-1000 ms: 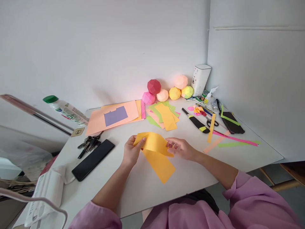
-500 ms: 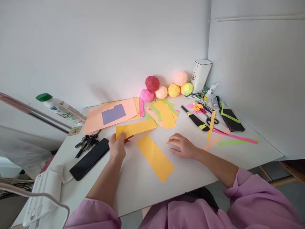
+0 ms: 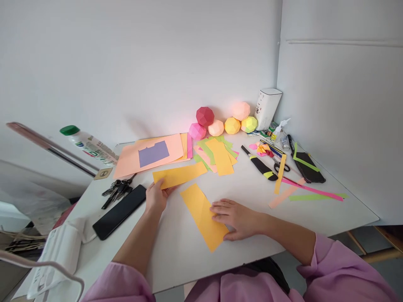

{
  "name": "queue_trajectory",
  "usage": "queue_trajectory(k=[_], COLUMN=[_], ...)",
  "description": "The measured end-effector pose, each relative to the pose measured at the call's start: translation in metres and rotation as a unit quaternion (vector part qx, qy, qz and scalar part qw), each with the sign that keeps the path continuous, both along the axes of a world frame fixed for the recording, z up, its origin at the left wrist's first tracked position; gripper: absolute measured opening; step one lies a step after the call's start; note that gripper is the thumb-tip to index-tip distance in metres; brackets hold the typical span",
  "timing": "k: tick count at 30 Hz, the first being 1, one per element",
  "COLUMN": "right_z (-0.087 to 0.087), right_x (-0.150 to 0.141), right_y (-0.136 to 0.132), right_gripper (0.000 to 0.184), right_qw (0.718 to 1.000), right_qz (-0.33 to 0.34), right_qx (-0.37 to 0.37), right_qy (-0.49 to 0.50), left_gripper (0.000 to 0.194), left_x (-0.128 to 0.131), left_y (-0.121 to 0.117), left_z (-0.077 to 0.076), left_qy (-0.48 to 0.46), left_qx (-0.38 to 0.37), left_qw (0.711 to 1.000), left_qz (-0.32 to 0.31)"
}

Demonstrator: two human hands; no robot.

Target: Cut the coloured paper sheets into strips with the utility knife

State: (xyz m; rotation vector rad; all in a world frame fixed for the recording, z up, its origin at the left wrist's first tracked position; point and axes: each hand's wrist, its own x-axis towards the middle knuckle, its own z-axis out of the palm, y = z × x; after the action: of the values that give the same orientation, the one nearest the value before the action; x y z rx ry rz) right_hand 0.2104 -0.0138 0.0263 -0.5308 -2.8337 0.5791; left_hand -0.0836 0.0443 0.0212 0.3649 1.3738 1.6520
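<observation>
My left hand pinches the left end of a yellow-orange paper strip, thumb on top and fingers beneath, holding it slightly above the white table. A second yellow-orange paper piece lies flat in front of me. Over its right edge rests my right hand, fingers stretched out and holding nothing. Behind both pieces is a pile of cut paper pieces in yellow, green and pink. A utility knife and scissors lie to the right.
Faceted paper balls stand by the wall near a white box. Peach sheets lie at the back left. A phone, keys and a power strip are on the left. Thin strips lie at the right.
My right hand has moved left and toward me, from the bare table onto the edge of the flat yellow-orange paper piece. My left hand still holds its strip. The camera view has tilted up slightly.
</observation>
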Motion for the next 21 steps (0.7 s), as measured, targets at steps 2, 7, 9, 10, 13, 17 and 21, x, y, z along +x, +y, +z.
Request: queue_trajectory(k=[2, 7, 9, 10, 13, 17, 21], right_z=[0.002, 0.006, 0.004, 0.001, -0.007, -0.016, -0.012], right_x=[-0.001, -0.005, -0.008, -0.009, -0.012, -0.015, -0.015], right_y=[-0.002, -0.008, -0.009, -0.010, -0.010, -0.008, -0.006], right_gripper=[0.053, 0.045, 0.041, 0.038, 0.023, 0.022, 0.017], right_qw=[1.000, 0.999, 0.999, 0.998, 0.996, 0.992, 0.992], right_qz=[-0.003, -0.005, -0.005, -0.006, -0.017, -0.027, -0.021], right_qx=[0.009, 0.036, 0.051, 0.060, 0.089, 0.118, 0.110], right_qy=[0.003, 0.006, 0.012, 0.015, 0.025, 0.044, 0.053], left_gripper=[0.013, 0.018, 0.019, 0.019, 0.020, 0.019, 0.022], left_x=[-0.001, -0.004, -0.004, -0.003, 0.001, 0.005, 0.006], left_y=[0.001, 0.001, 0.000, -0.001, -0.003, -0.006, -0.006], left_z=[0.002, 0.003, 0.002, 0.002, 0.002, 0.002, 0.000], left_qy=[-0.030, -0.106, -0.139, -0.151, -0.170, -0.171, -0.180], left_qx=[0.001, 0.029, 0.035, 0.036, 0.045, 0.056, 0.067], left_qw=[0.999, 0.989, 0.982, 0.979, 0.970, 0.960, 0.952], left_qz=[-0.016, -0.098, -0.123, -0.134, -0.169, -0.215, -0.240])
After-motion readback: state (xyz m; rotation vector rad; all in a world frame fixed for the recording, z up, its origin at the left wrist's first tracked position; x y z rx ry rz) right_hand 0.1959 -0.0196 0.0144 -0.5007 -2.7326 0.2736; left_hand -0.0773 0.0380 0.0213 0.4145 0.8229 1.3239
